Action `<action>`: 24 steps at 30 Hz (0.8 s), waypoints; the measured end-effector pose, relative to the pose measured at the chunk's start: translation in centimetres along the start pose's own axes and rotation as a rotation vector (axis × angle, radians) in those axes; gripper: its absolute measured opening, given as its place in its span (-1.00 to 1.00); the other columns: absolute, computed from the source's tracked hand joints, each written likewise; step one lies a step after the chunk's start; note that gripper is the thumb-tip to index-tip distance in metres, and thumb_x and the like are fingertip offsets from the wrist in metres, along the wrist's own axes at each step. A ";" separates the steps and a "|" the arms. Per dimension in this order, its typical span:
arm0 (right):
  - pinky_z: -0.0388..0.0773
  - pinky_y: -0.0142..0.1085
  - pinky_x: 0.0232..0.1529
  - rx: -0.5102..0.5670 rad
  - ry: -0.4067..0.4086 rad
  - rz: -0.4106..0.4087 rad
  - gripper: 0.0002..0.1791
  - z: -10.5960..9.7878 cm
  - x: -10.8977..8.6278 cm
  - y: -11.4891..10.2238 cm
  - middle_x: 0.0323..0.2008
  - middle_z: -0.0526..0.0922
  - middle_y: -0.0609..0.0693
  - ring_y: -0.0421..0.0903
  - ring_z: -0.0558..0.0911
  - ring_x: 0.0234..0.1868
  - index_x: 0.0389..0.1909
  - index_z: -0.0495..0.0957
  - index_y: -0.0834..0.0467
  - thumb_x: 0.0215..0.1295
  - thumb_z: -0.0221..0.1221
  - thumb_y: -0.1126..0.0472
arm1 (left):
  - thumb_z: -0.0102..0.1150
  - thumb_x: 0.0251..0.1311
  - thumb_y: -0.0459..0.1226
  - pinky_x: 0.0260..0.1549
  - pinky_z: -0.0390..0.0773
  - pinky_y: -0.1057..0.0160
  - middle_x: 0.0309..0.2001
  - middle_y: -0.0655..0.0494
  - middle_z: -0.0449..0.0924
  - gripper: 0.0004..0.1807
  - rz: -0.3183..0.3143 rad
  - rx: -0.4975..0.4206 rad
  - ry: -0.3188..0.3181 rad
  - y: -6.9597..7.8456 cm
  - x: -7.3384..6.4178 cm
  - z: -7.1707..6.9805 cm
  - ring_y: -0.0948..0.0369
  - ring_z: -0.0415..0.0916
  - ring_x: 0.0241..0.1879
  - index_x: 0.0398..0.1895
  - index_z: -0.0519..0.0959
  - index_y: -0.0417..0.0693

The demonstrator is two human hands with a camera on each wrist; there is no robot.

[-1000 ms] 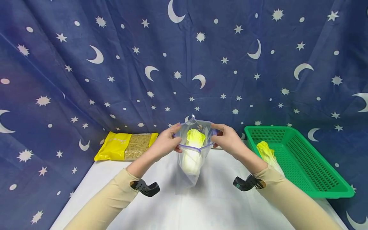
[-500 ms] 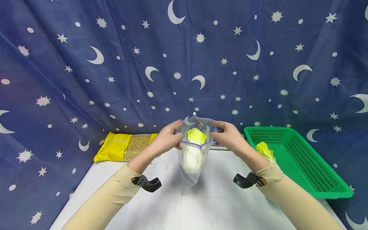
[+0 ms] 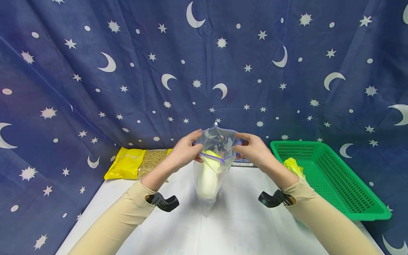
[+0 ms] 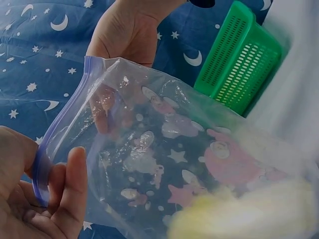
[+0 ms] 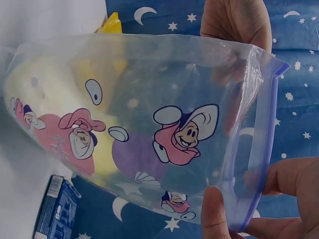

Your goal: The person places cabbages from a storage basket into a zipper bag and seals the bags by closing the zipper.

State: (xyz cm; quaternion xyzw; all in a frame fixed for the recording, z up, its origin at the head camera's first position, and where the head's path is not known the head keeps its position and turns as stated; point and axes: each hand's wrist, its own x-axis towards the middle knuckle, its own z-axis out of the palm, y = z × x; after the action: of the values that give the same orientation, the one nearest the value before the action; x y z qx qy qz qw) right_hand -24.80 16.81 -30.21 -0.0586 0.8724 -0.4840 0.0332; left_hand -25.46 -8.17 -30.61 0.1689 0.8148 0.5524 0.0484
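Note:
A clear zip bag (image 3: pixel 220 140) with a purple zip edge is held with its mouth spread. My left hand (image 3: pixel 187 150) pinches the left side of the mouth; my right hand (image 3: pixel 252 149) pinches the right side. Inside, low down, lies a napa cabbage (image 3: pixel 208 181), white stalk downward and yellow leaves up, partly hidden by the bag's front. Pink and purple cartoon prints (image 5: pixel 180 135) cover one side in the right wrist view. In the left wrist view the cabbage's leafy end (image 4: pixel 244 211) looks blurred through the plastic.
A green plastic basket (image 3: pixel 344 177) stands at the right with another leafy cabbage (image 3: pixel 294 168) in it. At the back left lies a yellow pasta bag (image 3: pixel 127 163). A blue printed box (image 5: pixel 57 209) sits behind the zip bag. A starry curtain (image 3: pixel 204 71) closes the back.
The cabbage has sunk deeper into the bag, its leaves now mostly behind the front zip edge. Both hands have risen slightly, and the bag's lower end has swung a little left.

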 end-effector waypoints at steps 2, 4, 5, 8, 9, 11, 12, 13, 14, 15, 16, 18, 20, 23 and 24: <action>0.68 -0.04 0.00 0.008 -0.006 0.001 -0.22 0.0 0.0 0.0 0.20 0.54 0.23 0.01 0.71 -0.27 0.55 0.22 0.20 0.36 0.25 0.19 | -0.09 0.27 -0.41 -0.30 0.73 0.20 0.60 0.17 0.07 -0.29 -0.001 -0.005 -0.001 0.1 -0.1 0.0 0.13 0.60 -0.55 0.55 0.22 -0.21; 0.67 -0.01 0.03 0.021 -0.010 0.005 -0.22 0.0 0.1 0.0 0.26 0.51 0.22 0.05 0.72 -0.22 0.56 0.22 0.20 0.35 0.25 0.19 | -0.09 0.27 -0.41 -0.29 0.73 0.20 0.60 0.18 0.07 -0.29 -0.005 -0.009 -0.001 0.2 -0.1 0.0 0.13 0.62 -0.54 0.56 0.21 -0.19; 0.66 0.00 0.05 0.026 -0.013 0.004 -0.22 0.0 0.1 0.0 0.28 0.49 0.23 0.06 0.72 -0.20 0.56 0.22 0.20 0.35 0.25 0.18 | -0.09 0.28 -0.41 -0.29 0.73 0.20 0.60 0.19 0.06 -0.29 -0.007 -0.011 -0.003 0.2 -0.1 0.0 0.12 0.62 -0.54 0.56 0.21 -0.19; 0.62 0.06 0.11 0.049 -0.021 0.005 -0.22 0.0 0.1 0.1 0.37 0.42 0.23 0.09 0.73 -0.15 0.56 0.20 0.21 0.36 0.24 0.19 | -0.09 0.27 -0.41 -0.29 0.73 0.20 0.60 0.17 0.06 -0.28 -0.005 -0.019 -0.001 0.1 -0.2 0.0 0.13 0.63 -0.53 0.56 0.21 -0.19; 0.61 0.08 0.14 0.058 -0.023 0.012 -0.21 0.1 0.1 0.2 0.39 0.40 0.22 0.09 0.74 -0.14 0.56 0.20 0.20 0.36 0.24 0.19 | -0.09 0.27 -0.41 -0.29 0.73 0.20 0.60 0.17 0.06 -0.28 -0.006 -0.020 0.002 0.1 -0.2 0.0 0.13 0.63 -0.53 0.56 0.21 -0.19; 0.57 0.10 0.17 0.075 -0.031 0.014 -0.21 0.1 0.2 0.3 0.42 0.37 0.23 0.09 0.75 -0.13 0.57 0.19 0.21 0.37 0.24 0.20 | -0.09 0.26 -0.41 -0.29 0.73 0.21 0.60 0.16 0.07 -0.28 -0.004 -0.023 0.007 0.0 -0.2 0.0 0.15 0.62 -0.53 0.56 0.21 -0.22; 0.57 0.11 0.18 0.086 -0.038 0.015 -0.21 0.2 0.2 0.4 0.42 0.35 0.24 0.09 0.75 -0.13 0.57 0.18 0.22 0.37 0.23 0.21 | -0.09 0.26 -0.41 -0.29 0.73 0.21 0.60 0.16 0.07 -0.28 -0.003 -0.026 0.009 0.0 -0.1 0.0 0.16 0.62 -0.53 0.56 0.21 -0.22; 0.57 0.10 0.18 0.092 -0.040 0.019 -0.21 0.3 0.2 0.4 0.42 0.35 0.25 0.09 0.75 -0.13 0.57 0.17 0.22 0.37 0.23 0.21 | -0.09 0.27 -0.41 -0.28 0.73 0.21 0.60 0.16 0.07 -0.29 -0.003 -0.028 0.011 0.0 -0.2 0.0 0.17 0.60 -0.54 0.55 0.21 -0.23; 0.57 0.09 0.18 0.098 -0.042 0.022 -0.21 0.3 0.2 0.5 0.42 0.35 0.25 0.09 0.76 -0.13 0.57 0.17 0.21 0.38 0.22 0.22 | -0.09 0.28 -0.41 -0.28 0.74 0.20 0.60 0.16 0.07 -0.29 -0.003 -0.026 0.013 0.0 -0.2 -0.1 0.17 0.59 -0.55 0.55 0.21 -0.23; 0.59 0.07 0.16 0.105 -0.046 0.023 -0.22 0.4 0.2 0.6 0.42 0.35 0.25 0.08 0.76 -0.13 0.57 0.17 0.22 0.38 0.22 0.22 | -0.09 0.28 -0.41 -0.28 0.74 0.20 0.60 0.17 0.06 -0.30 -0.004 -0.025 0.014 0.0 -0.2 -0.1 0.17 0.57 -0.55 0.56 0.20 -0.22; 0.61 0.06 0.14 0.111 -0.051 0.021 -0.22 0.5 0.2 0.7 0.41 0.36 0.26 0.08 0.76 -0.13 0.57 0.17 0.22 0.38 0.21 0.23 | -0.09 0.29 -0.41 -0.29 0.74 0.20 0.60 0.17 0.06 -0.30 -0.002 -0.022 0.015 0.0 -0.2 -0.2 0.17 0.55 -0.55 0.56 0.20 -0.23; 0.63 0.03 0.11 0.127 -0.057 0.019 -0.23 0.7 0.3 0.8 0.38 0.38 0.28 0.08 0.76 -0.13 0.57 0.17 0.23 0.38 0.21 0.25 | -0.09 0.30 -0.40 -0.29 0.73 0.20 0.61 0.17 0.05 -0.30 0.003 -0.006 0.018 0.1 -0.2 -0.3 0.15 0.54 -0.55 0.56 0.20 -0.23; 0.66 -0.01 0.06 0.139 -0.058 0.013 -0.24 1.0 0.3 1.0 0.36 0.40 0.29 0.09 0.76 -0.12 0.56 0.19 0.25 0.37 0.20 0.27 | -0.09 0.29 -0.40 -0.30 0.73 0.20 0.61 0.15 0.05 -0.30 0.014 0.023 0.027 0.1 -0.2 -0.6 0.11 0.58 -0.54 0.55 0.20 -0.25; 0.68 -0.04 0.03 0.148 -0.064 0.002 -0.25 1.6 0.5 1.4 0.31 0.43 0.32 0.11 0.75 -0.09 0.55 0.19 0.29 0.36 0.19 0.29 | -0.10 0.27 -0.39 -0.30 0.72 0.19 0.61 0.12 0.04 -0.29 0.034 0.082 0.040 0.2 -0.2 -0.9 0.03 0.63 -0.51 0.54 0.20 -0.28; 0.67 -0.04 0.04 0.148 -0.062 0.006 -0.25 1.9 0.6 1.5 0.28 0.45 0.32 0.11 0.75 -0.09 0.54 0.19 0.29 0.36 0.20 0.30 | -0.10 0.26 -0.39 -0.30 0.72 0.19 0.61 0.11 0.04 -0.29 0.038 0.106 0.046 0.2 -0.2 -1.0 0.02 0.64 -0.51 0.54 0.20 -0.29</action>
State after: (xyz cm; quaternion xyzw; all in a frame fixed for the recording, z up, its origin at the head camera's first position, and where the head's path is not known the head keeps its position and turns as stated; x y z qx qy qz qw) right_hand -25.24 15.91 -32.49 -0.0686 0.8331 -0.5450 0.0658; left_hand -25.50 -9.03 -30.04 0.1740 0.8406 0.5129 0.0098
